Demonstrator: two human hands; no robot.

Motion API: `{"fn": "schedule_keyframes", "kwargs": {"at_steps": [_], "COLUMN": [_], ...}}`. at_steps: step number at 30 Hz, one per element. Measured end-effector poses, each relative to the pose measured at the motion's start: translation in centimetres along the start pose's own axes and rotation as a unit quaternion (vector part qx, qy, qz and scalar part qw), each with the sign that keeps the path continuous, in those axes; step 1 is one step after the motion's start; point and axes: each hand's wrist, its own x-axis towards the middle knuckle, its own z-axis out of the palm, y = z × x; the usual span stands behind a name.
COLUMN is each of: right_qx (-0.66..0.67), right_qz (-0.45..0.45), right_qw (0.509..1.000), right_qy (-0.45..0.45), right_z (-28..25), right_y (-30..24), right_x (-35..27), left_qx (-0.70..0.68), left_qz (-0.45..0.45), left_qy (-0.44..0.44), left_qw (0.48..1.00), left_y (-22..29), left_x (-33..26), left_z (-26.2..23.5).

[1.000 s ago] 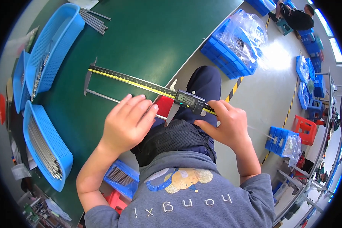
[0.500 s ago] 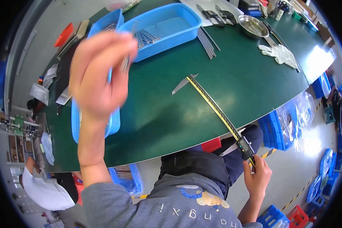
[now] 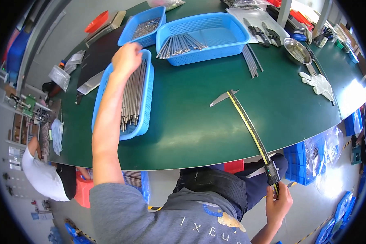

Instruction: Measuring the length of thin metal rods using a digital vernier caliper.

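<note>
My left hand (image 3: 127,58) reaches far out over the long blue basket (image 3: 101,91) of thin metal rods (image 3: 132,95), fingers closed at the rods' far ends. My right hand (image 3: 277,202) is down by my knee, gripping the near end of a long digital caliper (image 3: 252,130). The caliper's beam lies across the green table (image 3: 191,122) with its jaws pointing away from me.
A wide blue basket (image 3: 227,44) with short rods and another blue basket (image 3: 144,26) stand at the back. Loose rods (image 3: 250,61), a metal bowl (image 3: 296,49) and white gloves (image 3: 318,83) lie to the right. Another person (image 3: 44,175) crouches at lower left. Blue crates (image 3: 309,160) sit on the floor.
My left hand has gone from near the caliper out to the rod basket. The right hand keeps hold of the caliper's near end, and my view has swung toward the table.
</note>
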Motion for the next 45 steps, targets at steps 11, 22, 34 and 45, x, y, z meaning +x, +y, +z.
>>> {"fn": "schedule_keyframes", "kwargs": {"at_steps": [11, 22, 34, 45], "right_qx": [-0.006, -0.012, -0.008, -0.011], "right_qz": [0.005, 0.001, 0.025, 0.021], "right_qw": [1.0, 1.0, 1.0, 1.0], "right_qy": [-0.018, -0.002, -0.006, -0.017], "right_z": [-0.2, -0.4, -0.3, -0.8], "right_y": [0.3, -0.1, -0.6, -0.8], "right_x": [0.2, 0.2, 0.8, 0.9], "left_qx": [0.069, -0.024, -0.243, -0.419], "left_qz": [-0.195, -0.23, 0.208, 0.576], "left_qy": [-0.233, -0.206, 0.255, 0.159], "left_qw": [0.95, 0.951, 0.912, 0.683], "left_y": [-0.9, -4.6, 9.4, 20.8], "left_x": [-1.2, -0.8, -6.4, -19.7], "left_z": [-0.3, 0.0, -7.8, -3.2]}}
